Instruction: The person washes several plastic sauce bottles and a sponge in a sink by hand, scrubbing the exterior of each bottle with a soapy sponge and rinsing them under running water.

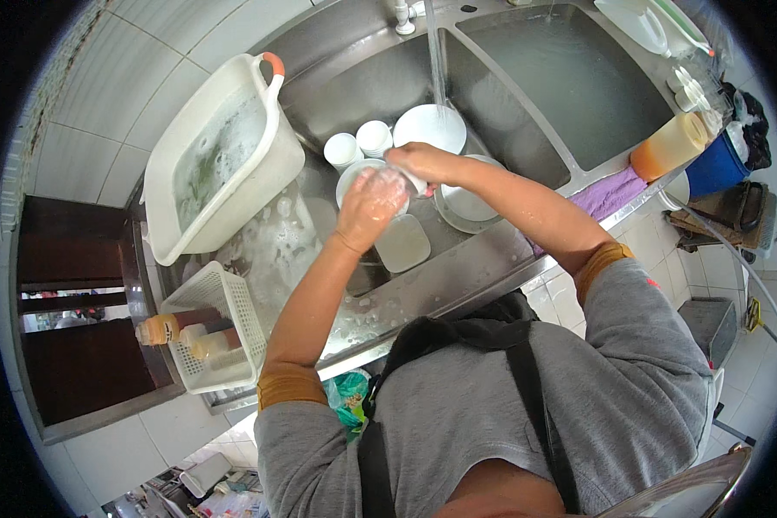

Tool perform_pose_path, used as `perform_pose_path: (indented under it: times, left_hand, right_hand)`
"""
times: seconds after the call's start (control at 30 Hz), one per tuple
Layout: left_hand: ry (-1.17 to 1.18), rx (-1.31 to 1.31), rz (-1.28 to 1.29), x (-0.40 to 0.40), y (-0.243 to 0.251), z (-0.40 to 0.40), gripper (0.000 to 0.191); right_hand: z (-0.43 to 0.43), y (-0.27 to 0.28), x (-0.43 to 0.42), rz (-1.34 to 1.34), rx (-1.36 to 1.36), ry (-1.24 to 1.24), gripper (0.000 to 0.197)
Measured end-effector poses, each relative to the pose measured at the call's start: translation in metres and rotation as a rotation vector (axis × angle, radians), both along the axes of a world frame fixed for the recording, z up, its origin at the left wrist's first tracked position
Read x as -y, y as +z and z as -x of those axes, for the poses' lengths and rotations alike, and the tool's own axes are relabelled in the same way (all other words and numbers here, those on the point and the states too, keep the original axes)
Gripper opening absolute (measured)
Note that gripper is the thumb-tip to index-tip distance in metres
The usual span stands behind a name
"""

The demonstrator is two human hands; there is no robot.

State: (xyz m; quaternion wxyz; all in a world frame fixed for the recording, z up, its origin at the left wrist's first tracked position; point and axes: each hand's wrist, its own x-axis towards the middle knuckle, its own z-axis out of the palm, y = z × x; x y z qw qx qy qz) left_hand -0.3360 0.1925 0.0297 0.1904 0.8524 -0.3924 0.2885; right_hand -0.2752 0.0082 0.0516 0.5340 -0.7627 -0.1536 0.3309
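My left hand (374, 197), wet and foamy, is pressed against a small white object (416, 181), possibly a cup, above the left sink basin; its fingertips are hidden. My right hand (427, 163) has its fingers closed around that object. Beneath my hands lie a round white bowl (349, 183) and a squarish container (403, 243). Two stacks of small white cups (342, 150) (374, 137) stand just beyond. Water from the tap runs into a larger white bowl (430, 126). Under my right forearm, round white dishes (471, 197) rest inside the basin.
A white tub (285, 152) of soapy water stands at the left, with a plastic basket (249, 324) of sauce bottles nearer me. The right basin (563, 78) holds cloudy water. A purple cloth (608, 194) and an orange-and-cream bottle (670, 147) lie along the right edge.
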Motion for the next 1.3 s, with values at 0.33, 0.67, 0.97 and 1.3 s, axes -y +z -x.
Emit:
perform_pose_path:
  times: [0.33, 0.67, 0.97, 1.3]
  left_hand:
    - [0.204, -0.721, 1.604, -0.034, 0.029, -0.023, 0.035]
    - [0.063, -0.221, 1.018, 0.024, 0.026, 0.012, 0.032]
    - [0.309, -0.265, 0.980, 0.043, 0.032, -0.013, 0.021]
    - [0.184, -0.484, 1.255, 0.043, 0.036, -0.028, 0.032]
  right_hand:
    - [0.002, -0.007, 0.017, -0.833, -0.269, -0.266, 0.035]
    - [0.005, -0.004, 0.001, -0.912, -0.414, -0.177, 0.051]
    - [0.037, 0.012, -0.032, -0.550, -0.090, -0.391, 0.056]
    - [0.023, -0.008, -0.019, -0.464, 0.414, -0.308, 0.050]
